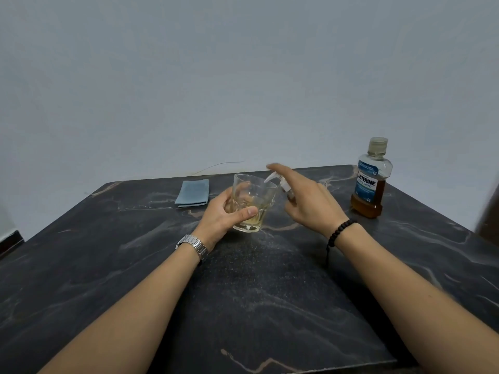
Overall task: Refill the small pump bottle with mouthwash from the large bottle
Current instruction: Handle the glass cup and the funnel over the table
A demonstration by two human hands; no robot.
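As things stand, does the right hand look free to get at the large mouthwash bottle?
Probably not at once: the right hand is holding the small pump bottle. The path itself looks free, since the large mouthwash bottle stands capped to its right with bare table between.

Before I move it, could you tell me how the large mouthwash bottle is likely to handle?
The large mouthwash bottle looks only about half full of amber liquid, so probably moderately light. It stands upright, capped, on a broad base, so unlikely to tip. Its smooth clear plastic may be somewhat slippery.

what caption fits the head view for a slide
Left hand grips a glass while right hand works the small pump bottle over it; capped Listerine bottle stands aside.
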